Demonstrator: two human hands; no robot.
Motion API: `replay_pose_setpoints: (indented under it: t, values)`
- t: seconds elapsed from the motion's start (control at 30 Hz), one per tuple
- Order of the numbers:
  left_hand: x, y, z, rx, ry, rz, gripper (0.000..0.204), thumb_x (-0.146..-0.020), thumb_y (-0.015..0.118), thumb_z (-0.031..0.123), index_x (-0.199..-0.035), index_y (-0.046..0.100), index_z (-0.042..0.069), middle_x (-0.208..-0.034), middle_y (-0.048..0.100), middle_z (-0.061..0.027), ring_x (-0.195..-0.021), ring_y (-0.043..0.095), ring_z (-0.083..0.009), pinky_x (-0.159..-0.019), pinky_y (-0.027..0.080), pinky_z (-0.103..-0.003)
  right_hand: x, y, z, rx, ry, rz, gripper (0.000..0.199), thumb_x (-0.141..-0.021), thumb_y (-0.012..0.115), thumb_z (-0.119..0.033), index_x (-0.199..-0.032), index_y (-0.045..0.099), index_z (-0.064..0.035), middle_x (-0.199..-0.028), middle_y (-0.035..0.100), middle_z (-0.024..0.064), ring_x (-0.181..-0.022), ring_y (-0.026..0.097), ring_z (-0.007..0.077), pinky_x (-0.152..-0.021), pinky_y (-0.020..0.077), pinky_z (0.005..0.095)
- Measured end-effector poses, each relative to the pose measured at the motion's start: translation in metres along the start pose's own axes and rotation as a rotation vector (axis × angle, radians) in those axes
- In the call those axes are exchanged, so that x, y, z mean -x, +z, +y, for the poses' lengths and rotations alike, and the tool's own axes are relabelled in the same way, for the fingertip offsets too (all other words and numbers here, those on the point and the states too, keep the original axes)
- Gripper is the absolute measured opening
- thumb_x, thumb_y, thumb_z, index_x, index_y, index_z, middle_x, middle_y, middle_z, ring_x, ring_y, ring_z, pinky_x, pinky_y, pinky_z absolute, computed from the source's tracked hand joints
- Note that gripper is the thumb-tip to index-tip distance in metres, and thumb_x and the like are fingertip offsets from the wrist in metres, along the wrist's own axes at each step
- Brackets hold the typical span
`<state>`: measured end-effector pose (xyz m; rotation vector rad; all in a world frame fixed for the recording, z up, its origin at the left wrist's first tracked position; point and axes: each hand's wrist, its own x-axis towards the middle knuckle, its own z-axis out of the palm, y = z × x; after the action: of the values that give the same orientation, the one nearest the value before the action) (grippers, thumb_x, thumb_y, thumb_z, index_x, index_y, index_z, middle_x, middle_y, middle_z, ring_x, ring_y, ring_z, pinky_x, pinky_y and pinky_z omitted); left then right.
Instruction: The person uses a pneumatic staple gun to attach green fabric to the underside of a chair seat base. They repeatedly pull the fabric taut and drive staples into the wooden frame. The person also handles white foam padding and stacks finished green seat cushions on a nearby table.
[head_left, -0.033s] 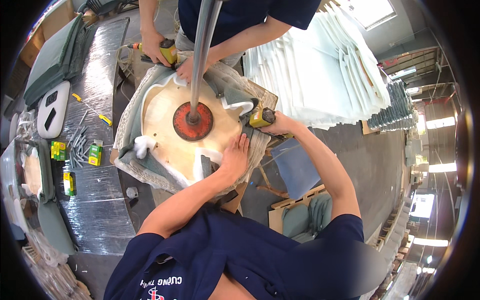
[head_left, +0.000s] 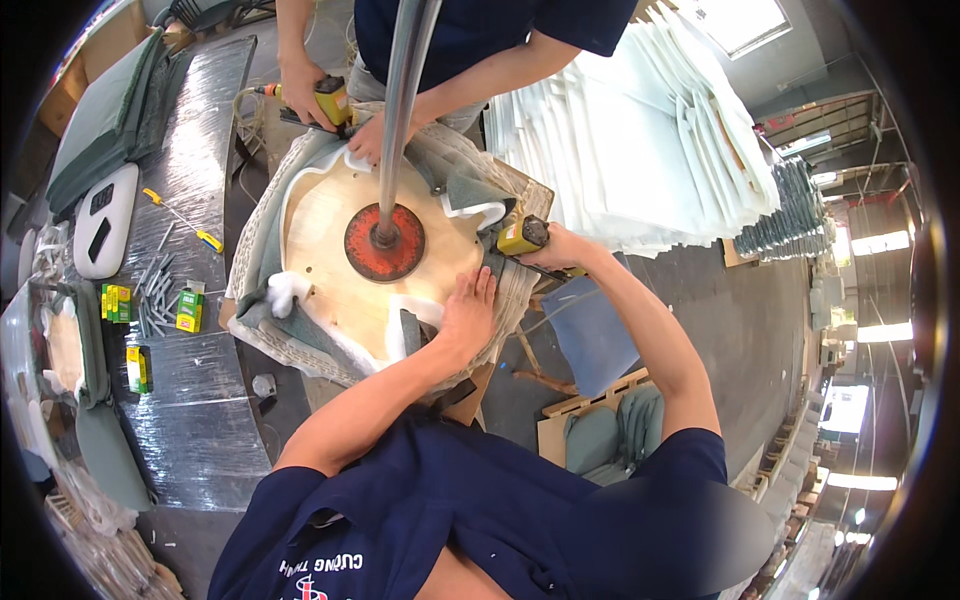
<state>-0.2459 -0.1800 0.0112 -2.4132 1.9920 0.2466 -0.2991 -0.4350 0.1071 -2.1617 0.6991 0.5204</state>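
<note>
A round-cornered seat cushion lies upside down, its pale plywood base point(head_left: 325, 225) facing up. Grey-green fabric point(head_left: 470, 188) and white padding point(head_left: 288, 290) are folded up around its rim. Pressing on the base is a red disc point(head_left: 384, 258) at the foot of a metal rod point(head_left: 408, 90). My left hand point(head_left: 468, 315) rests flat, fingers stretched, on the near right edge of the fabric and wood. My right hand point(head_left: 565, 250) is wrapped round a yellow and black staple gun point(head_left: 522, 235), its nose at the cushion's right edge.
Across from me a co-worker's hand point(head_left: 303, 92) holds another staple gun point(head_left: 331, 100) at the far edge. On the left, a plastic-wrapped table point(head_left: 200, 400) bears staple strips point(head_left: 155, 290), small boxes point(head_left: 190, 308) and a screwdriver point(head_left: 183, 220). White foam sheets point(head_left: 620, 140) are stacked far right.
</note>
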Motion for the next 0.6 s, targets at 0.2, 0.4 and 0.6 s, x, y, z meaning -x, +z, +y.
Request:
replay_pose_setpoints:
  t: [0.2, 0.4, 0.6]
  values:
    - [0.0, 0.004, 0.003, -0.29, 0.005, -0.053, 0.078, -0.105, 0.054, 0.042, -0.164, 0.038, -0.007, -0.171, 0.04, -0.0218, -0.156, 0.039, -0.0353, -0.125, 0.026, -0.055, 0.008, 0.016, 0.016, -0.114, 0.139, -0.026, 0.044, -0.084, 0.089, -0.03, -0.118, 0.074, -0.0073, -0.074, 0.066, 0.0028, -0.061, 0.06, 0.0125, -0.055, 0.0545, 0.0312]
    - [0.001, -0.001, -0.004, -0.269, 0.024, -0.05, 0.074, -0.105, 0.055, 0.039, -0.161, 0.043, -0.008, -0.167, 0.046, -0.0208, -0.153, 0.042, -0.0341, -0.124, 0.026, -0.055, 0.03, 0.03, 0.002, -0.135, 0.148, -0.052, 0.05, -0.088, 0.09, -0.031, -0.129, 0.073, -0.0083, -0.084, 0.07, 0.001, -0.068, 0.062, 0.0107, -0.062, 0.0578, 0.0297]
    - [0.013, -0.019, -0.022, 0.036, 0.067, -0.085, 0.074, -0.101, 0.063, 0.037, -0.162, 0.045, -0.002, -0.171, 0.04, -0.0203, -0.16, 0.031, -0.0366, -0.128, 0.021, -0.059, 0.035, 0.058, 0.041, -0.087, -0.077, 0.035, 0.052, -0.087, 0.089, -0.028, -0.131, 0.07, -0.0082, -0.092, 0.075, 0.0049, -0.072, 0.064, 0.0156, -0.065, 0.059, 0.033]
